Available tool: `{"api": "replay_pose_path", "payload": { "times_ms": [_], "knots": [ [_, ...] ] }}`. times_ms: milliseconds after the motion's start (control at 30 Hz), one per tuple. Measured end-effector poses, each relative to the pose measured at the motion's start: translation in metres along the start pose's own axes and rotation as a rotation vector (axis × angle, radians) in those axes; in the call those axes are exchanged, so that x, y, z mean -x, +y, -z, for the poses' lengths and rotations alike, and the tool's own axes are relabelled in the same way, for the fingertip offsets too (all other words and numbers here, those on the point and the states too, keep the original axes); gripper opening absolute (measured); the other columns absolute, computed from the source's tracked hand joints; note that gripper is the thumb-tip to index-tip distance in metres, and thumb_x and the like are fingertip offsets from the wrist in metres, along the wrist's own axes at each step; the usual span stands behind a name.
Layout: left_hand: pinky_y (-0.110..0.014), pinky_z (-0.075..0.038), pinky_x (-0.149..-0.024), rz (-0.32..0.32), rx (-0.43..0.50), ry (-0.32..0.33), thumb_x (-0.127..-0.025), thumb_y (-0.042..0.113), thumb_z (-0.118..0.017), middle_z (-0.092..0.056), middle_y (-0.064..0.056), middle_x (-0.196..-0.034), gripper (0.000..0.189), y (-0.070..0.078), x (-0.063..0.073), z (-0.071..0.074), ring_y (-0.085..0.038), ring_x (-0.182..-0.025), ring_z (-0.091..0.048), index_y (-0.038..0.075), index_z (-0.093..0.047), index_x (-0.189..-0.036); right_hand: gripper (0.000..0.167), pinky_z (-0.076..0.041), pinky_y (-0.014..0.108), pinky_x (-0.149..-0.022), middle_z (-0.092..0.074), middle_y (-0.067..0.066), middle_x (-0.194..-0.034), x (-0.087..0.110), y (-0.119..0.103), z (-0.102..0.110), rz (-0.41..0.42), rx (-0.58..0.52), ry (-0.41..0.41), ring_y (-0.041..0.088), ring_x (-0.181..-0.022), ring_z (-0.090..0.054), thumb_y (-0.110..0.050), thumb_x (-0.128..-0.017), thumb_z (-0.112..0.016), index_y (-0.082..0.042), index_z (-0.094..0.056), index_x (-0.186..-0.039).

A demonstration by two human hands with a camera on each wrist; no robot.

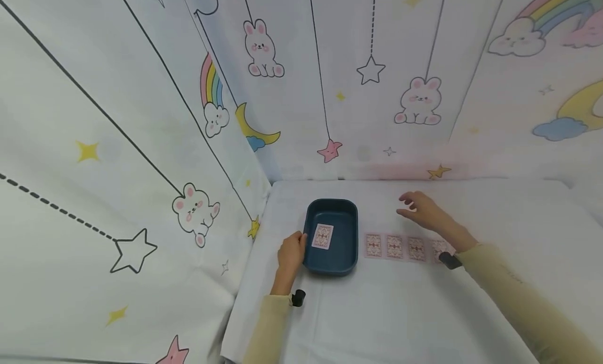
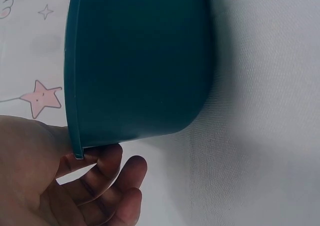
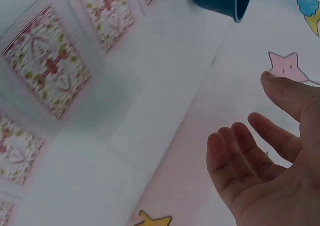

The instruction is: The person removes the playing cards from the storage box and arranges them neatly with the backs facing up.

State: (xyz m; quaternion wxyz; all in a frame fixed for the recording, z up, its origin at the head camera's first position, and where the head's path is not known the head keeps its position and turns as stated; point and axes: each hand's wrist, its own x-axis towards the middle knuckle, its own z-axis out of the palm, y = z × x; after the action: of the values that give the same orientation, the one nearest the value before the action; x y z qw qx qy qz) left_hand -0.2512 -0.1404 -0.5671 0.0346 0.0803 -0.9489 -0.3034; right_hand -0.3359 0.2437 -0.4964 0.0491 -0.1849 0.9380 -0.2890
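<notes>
A dark blue-green plastic basin (image 1: 348, 243) stands on the white table, and one playing card (image 1: 322, 236) lies back up inside it. My left hand (image 1: 291, 253) holds the basin's left side; in the left wrist view its fingers curl under the rim (image 2: 74, 86). To the right of the basin, several playing cards (image 1: 394, 246) lie back up in a row, the rightmost partly hidden by my right wrist. My right hand (image 1: 421, 211) hovers behind the row with nothing in it, fingers loosely bent and thumb apart, as the right wrist view also shows.
White cloth covers the table (image 1: 377, 317). Patterned curtains with rabbits, stars and rainbows hang at the back (image 1: 292, 107) and along the left (image 1: 155, 269). Both wrists wear small black cameras, the left one (image 1: 298, 298) close to the basin's front corner.
</notes>
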Motion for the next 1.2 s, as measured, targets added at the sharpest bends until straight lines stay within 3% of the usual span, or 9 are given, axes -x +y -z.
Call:
{"api": "replay_pose_path", "payload": {
  "times_ms": [333,700,833,1000,1200],
  "knots": [
    [-0.029,-0.032,-0.05,0.007,-0.011,0.021,-0.105,0.028,-0.053,-0.05,-0.003,-0.065,0.031,0.0,-0.004,0.0,-0.016,-0.056,-0.046,0.01,-0.057,-0.08,0.044,-0.051,0.053,-0.094,-0.058,0.028,-0.12,-0.055,-0.066,-0.047,0.105,0.001,-0.069,0.04,-0.109,-0.06,-0.021,-0.096,-0.069,0.005,-0.056,-0.128],
    [-0.028,-0.031,-0.05,-0.002,-0.031,0.013,-0.105,0.031,-0.052,-0.049,-0.002,-0.064,0.034,0.005,-0.007,-0.002,-0.015,-0.055,-0.045,0.011,-0.056,-0.078,0.051,-0.048,0.05,-0.1,-0.056,0.025,-0.129,-0.089,-0.117,-0.101,0.132,0.079,-0.237,0.036,-0.118,-0.058,-0.026,-0.096,-0.07,0.004,-0.054,-0.134],
    [-0.029,-0.03,-0.049,-0.019,-0.023,0.025,-0.105,0.029,-0.054,-0.046,-0.001,-0.062,0.035,0.005,-0.007,-0.002,-0.015,-0.054,-0.043,0.012,-0.052,-0.074,0.06,-0.046,0.052,-0.104,-0.052,0.026,-0.137,-0.1,-0.128,-0.119,0.1,0.149,-0.341,0.039,-0.124,-0.056,-0.03,-0.094,-0.071,0.002,-0.048,-0.14],
    [-0.03,-0.029,-0.048,-0.017,-0.031,0.026,-0.104,0.028,-0.055,-0.043,-0.001,-0.06,0.036,0.004,-0.006,-0.002,-0.016,-0.052,-0.041,0.013,-0.049,-0.072,0.08,-0.037,0.058,-0.111,-0.038,0.031,-0.151,-0.11,-0.138,-0.137,0.034,0.237,-0.485,0.047,-0.138,-0.043,-0.034,-0.092,-0.073,0.002,-0.033,-0.152],
    [-0.029,-0.031,-0.048,-0.004,-0.041,0.019,-0.105,0.03,-0.054,-0.048,-0.001,-0.062,0.035,0.003,-0.005,0.0,-0.015,-0.052,-0.043,0.013,-0.052,-0.074,0.099,-0.037,0.062,-0.11,-0.032,0.034,-0.151,-0.113,-0.151,-0.153,-0.039,0.34,-0.552,0.051,-0.138,-0.038,-0.042,-0.082,-0.082,0.0,-0.028,-0.154]
  ]
}}
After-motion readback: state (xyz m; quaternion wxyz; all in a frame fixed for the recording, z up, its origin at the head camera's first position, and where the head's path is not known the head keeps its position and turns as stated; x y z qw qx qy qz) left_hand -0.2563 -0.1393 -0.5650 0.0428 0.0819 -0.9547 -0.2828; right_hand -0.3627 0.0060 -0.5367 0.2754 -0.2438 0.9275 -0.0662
